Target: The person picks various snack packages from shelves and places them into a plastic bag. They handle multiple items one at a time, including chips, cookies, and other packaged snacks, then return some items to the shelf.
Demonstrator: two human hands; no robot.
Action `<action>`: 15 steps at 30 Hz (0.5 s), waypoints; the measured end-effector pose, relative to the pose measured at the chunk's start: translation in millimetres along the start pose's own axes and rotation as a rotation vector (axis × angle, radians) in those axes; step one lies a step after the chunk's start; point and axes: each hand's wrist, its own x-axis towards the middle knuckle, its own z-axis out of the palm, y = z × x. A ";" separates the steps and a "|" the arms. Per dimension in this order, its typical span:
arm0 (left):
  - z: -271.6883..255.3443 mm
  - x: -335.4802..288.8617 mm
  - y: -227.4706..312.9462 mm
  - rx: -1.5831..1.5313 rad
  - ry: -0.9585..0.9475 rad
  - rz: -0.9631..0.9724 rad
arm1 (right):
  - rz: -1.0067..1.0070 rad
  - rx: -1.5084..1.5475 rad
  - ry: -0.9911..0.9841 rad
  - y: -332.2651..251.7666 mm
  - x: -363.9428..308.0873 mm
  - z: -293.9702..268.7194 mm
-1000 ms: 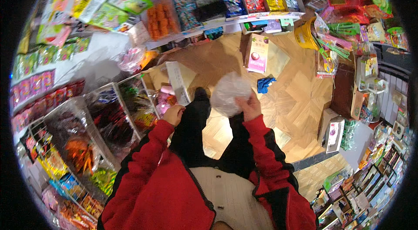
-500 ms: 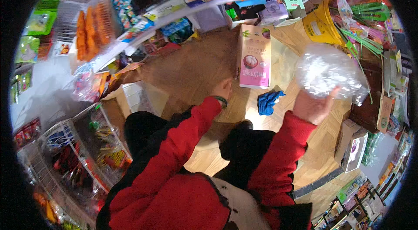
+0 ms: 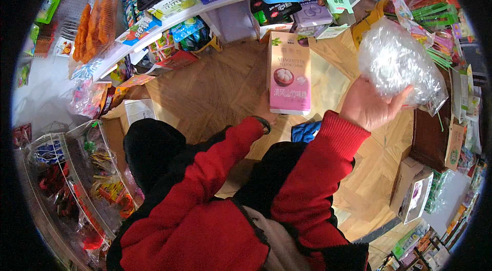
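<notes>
My right hand [image 3: 373, 104] grips a crumpled clear plastic bag [image 3: 402, 63], its thumb lying along the lower edge. My left hand [image 3: 266, 109] is low at the left bottom corner of an upright pink and beige candy box [image 3: 290, 76]. The box partly covers that hand, so its fingers are hidden and I cannot make out whether it grips the box. On the floor just below the box lies a crumpled blue item [image 3: 306, 132], partly behind my right sleeve.
A curved white shelf [image 3: 225, 7] with several candy boxes runs across the far side. At the far right stand a yellow bucket [image 3: 363, 27] and bundled green sticks [image 3: 435, 17]. Wire bins [image 3: 77, 168] line the left; an open carton [image 3: 412, 189] sits at right.
The view has shifted slightly. My left hand has come closer to the box, which now partly covers it. My right hand still holds the plastic bag.
</notes>
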 end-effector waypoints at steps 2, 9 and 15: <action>6.1 12.3 -20.1 0.046 0.040 0.119 | -0.037 0.008 0.022 7.0 7.0 -3.2; -34.9 8.8 -55.9 0.381 0.053 0.131 | -0.031 0.105 0.089 1.1 4.0 -8.2; -44.3 -66.3 -45.4 -0.684 0.521 -0.280 | -0.009 0.123 0.112 1.1 0.7 -4.5</action>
